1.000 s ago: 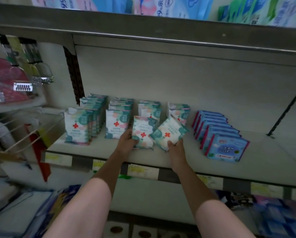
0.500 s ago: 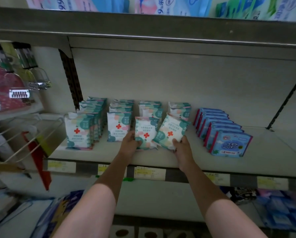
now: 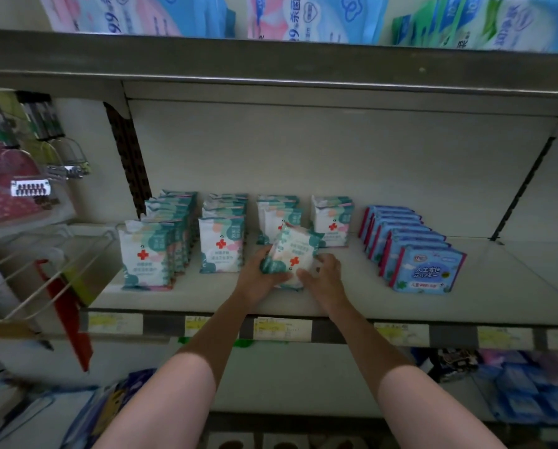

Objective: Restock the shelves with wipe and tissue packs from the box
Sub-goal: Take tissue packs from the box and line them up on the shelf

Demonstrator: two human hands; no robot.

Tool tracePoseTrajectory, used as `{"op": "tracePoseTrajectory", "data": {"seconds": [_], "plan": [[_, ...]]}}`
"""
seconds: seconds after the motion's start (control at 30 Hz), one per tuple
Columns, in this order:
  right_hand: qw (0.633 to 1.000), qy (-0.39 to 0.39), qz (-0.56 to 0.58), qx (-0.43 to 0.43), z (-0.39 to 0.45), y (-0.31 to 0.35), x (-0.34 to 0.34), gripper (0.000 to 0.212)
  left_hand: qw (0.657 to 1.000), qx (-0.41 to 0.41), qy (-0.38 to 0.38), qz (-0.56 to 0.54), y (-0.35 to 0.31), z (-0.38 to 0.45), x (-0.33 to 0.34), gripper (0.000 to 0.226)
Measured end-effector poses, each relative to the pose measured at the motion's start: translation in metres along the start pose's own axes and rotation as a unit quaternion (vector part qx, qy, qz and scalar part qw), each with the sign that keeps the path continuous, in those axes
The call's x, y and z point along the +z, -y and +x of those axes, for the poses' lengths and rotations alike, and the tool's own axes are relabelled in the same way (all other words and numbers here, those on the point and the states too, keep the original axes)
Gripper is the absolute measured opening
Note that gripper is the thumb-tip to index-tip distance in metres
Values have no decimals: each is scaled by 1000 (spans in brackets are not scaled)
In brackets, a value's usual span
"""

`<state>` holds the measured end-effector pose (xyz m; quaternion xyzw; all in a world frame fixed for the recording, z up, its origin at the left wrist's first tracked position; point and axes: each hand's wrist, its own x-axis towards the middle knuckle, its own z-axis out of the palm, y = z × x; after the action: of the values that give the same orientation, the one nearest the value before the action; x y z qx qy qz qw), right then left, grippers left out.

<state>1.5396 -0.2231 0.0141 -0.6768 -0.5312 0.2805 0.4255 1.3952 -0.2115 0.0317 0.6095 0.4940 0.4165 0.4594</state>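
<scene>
Both hands are now meeting on one soft white-and-teal wipe pack with a red cross (image 3: 289, 259), where half a second ago each hand was holding a separate pack side by side; the left hand (image 3: 258, 280) is cupping its lower left side and the right hand (image 3: 324, 278) is closing its grip on the lower right. The pack is tilting near the front edge of the grey metal shelf (image 3: 352, 306), before the third row of matching packs (image 3: 279, 218), so it is probably being squared up for that row.
</scene>
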Motion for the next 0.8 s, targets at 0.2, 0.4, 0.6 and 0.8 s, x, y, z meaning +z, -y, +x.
{"op": "tracePoseTrajectory", "data": {"seconds": [0.2, 0.4, 0.6, 0.8], "plan": [[976, -66, -159, -131, 10, 22, -28, 109, 997, 60, -51, -10, -44, 17, -16, 43], [987, 118, 98, -54, 4, 42, -21, 93, 995, 97, -32, 19, -55, 24, -2, 32], [975, 155, 153, 52, -12, 12, -1, 73, 993, -12, -43, -112, -6, 5, -4, 45], [993, 67, 91, -26, -7, 13, 0, 66, 994, -29, 89, -60, -12, 12, -6, 59]]}}
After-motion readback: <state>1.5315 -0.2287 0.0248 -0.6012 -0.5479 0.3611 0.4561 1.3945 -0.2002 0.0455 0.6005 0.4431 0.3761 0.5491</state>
